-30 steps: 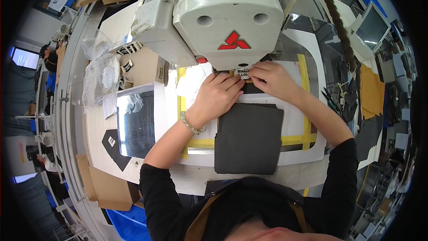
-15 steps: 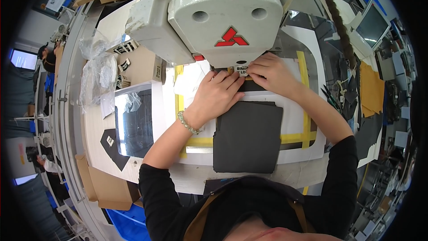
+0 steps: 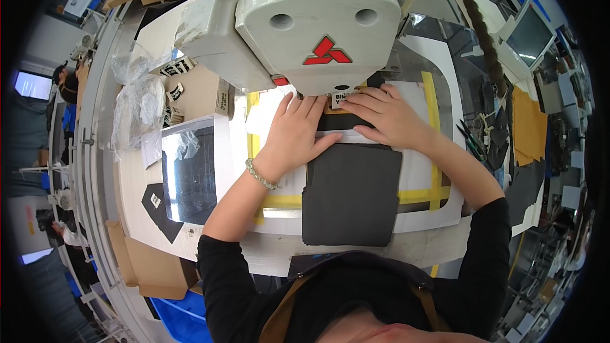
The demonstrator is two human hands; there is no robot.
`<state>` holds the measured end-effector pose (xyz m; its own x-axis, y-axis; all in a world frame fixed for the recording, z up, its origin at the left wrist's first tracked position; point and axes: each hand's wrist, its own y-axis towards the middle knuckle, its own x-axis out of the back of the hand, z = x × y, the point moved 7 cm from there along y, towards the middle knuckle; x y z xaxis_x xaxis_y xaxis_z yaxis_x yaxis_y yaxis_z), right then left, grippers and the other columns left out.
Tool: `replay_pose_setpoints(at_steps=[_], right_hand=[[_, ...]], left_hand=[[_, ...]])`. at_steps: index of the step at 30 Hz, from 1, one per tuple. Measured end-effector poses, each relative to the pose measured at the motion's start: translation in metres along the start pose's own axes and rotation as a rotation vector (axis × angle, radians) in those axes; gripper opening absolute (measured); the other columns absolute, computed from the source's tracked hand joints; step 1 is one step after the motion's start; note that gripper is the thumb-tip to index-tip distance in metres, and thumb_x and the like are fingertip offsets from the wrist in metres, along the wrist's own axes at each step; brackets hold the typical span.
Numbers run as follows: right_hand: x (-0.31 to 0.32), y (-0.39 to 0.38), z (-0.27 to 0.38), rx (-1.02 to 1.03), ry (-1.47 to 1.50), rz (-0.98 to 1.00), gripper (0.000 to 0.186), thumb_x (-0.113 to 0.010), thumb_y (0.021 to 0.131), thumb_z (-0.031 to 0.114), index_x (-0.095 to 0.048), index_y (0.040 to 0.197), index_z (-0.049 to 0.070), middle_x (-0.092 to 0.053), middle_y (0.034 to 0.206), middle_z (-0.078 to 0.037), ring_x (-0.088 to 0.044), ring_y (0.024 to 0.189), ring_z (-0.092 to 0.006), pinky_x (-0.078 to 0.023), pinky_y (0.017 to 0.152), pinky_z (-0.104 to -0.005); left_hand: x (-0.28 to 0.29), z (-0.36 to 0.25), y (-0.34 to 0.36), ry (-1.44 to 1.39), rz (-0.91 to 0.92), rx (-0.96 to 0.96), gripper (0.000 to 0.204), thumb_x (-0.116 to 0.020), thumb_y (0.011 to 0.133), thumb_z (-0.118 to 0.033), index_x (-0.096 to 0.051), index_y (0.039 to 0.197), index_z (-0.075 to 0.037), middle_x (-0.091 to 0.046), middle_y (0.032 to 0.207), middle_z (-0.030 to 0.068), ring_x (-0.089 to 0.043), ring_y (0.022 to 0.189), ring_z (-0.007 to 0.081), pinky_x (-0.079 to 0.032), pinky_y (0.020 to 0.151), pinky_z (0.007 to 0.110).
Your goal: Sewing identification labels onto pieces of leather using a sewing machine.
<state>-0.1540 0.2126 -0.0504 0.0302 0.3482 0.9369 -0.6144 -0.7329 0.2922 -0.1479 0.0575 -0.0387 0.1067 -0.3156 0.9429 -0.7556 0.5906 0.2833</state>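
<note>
My left hand (image 3: 286, 136) lies flat with its fingers stretched toward the white sewing machine head (image 3: 314, 35), thumb apart. My right hand (image 3: 394, 117) is flattened too, its fingertips beside a small white printed label (image 3: 338, 100). The label sits on a black panel (image 3: 346, 122) that shows between my hands below the machine head. Part of the label and the machine's needle area are hidden. Nearer to me rests a stack of black rectangular sheets (image 3: 352, 197). Yellow tape (image 3: 433, 133) borders the white work surface around them.
At the left are a cardboard box (image 3: 202, 92) with printed labels, a crumpled clear plastic bag (image 3: 136, 111), a transparent sheet (image 3: 190, 181) and a black pointed piece (image 3: 164, 216). A monitor (image 3: 530, 35) and yellow pieces (image 3: 528, 127) are at the right.
My left hand has shifted slightly left, away from the label. My right hand has flattened out, fingers extended farther over the label's right side. More of the black panel shows between them.
</note>
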Motion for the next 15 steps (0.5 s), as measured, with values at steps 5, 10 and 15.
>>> replay_pose_setpoints(at_steps=[5, 10, 15], right_hand=[[-0.0001, 0.007, -0.0013, 0.067, 0.019, -0.003, 0.049, -0.064, 0.087, 0.032, -0.056, 0.132, 0.012, -0.056, 0.134, -0.004, -0.051, 0.118, -0.0208, -0.033, 0.102, -0.0411], [0.0015, 0.0024, -0.0091, 0.045, 0.048, 0.006, 0.048, -0.064, 0.087, 0.03, -0.057, 0.131, 0.015, -0.055, 0.137, -0.003, -0.051, 0.119, -0.0209, -0.033, 0.101, -0.0413], [0.0007, 0.0035, -0.0077, 0.027, 0.068, 0.01, 0.048, -0.065, 0.085, 0.029, -0.057, 0.131, 0.017, -0.057, 0.134, -0.002, -0.051, 0.119, -0.0218, -0.032, 0.101, -0.0416]], left_hand=[[0.002, 0.0073, 0.0021, 0.096, 0.026, 0.012, 0.076, -0.056, 0.086, -0.059, -0.049, 0.132, 0.001, -0.055, 0.125, 0.0114, -0.047, 0.117, 0.028, -0.028, 0.108, 0.047], [0.0004, 0.0068, 0.0044, 0.152, 0.021, -0.006, 0.076, -0.055, 0.086, -0.06, -0.051, 0.132, 0.0, -0.055, 0.126, 0.0085, -0.047, 0.117, 0.0274, -0.027, 0.107, 0.047], [0.0011, 0.0075, 0.0017, 0.178, 0.03, 0.001, 0.068, -0.056, 0.088, -0.055, -0.054, 0.13, -0.002, -0.056, 0.126, 0.0064, -0.048, 0.116, 0.0257, -0.03, 0.105, 0.047]])
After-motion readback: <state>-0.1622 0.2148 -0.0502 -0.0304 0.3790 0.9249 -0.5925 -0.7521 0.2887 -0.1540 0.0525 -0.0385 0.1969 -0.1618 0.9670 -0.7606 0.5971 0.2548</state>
